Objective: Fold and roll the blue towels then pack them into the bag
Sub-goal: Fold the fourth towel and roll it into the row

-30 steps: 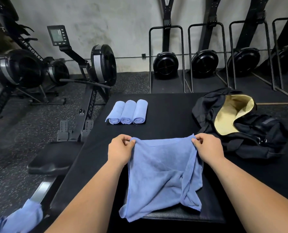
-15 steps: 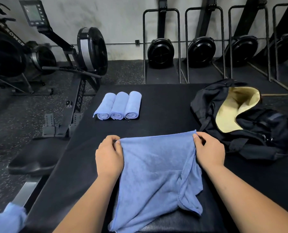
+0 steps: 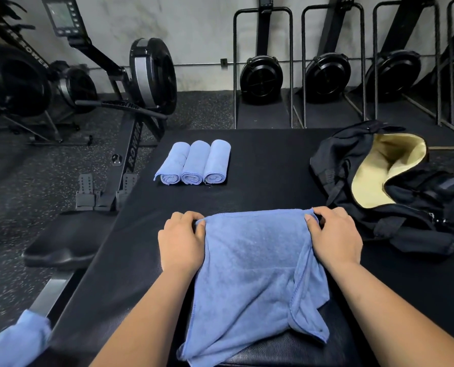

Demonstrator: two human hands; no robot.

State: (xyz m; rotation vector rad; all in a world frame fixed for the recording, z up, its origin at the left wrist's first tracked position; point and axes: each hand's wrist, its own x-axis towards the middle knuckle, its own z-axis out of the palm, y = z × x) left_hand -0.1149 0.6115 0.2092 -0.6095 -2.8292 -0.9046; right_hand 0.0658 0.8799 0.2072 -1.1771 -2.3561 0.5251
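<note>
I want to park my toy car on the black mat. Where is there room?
Bare mat lies between the rolled towels and the bag, and in the strip between the rolled towels and the spread towel. It is crowded near the front, where the left hand and right hand pinch that towel.

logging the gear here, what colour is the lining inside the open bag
Pale yellow lining inside the black bag, seen best in the head view.

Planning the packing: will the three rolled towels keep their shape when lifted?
Likely floppy: the rolled towels are soft, untied cloth. The leftmost roll's loose corner hints at unrolling. Cylinders on the mat, they may roll if nudged.
</note>
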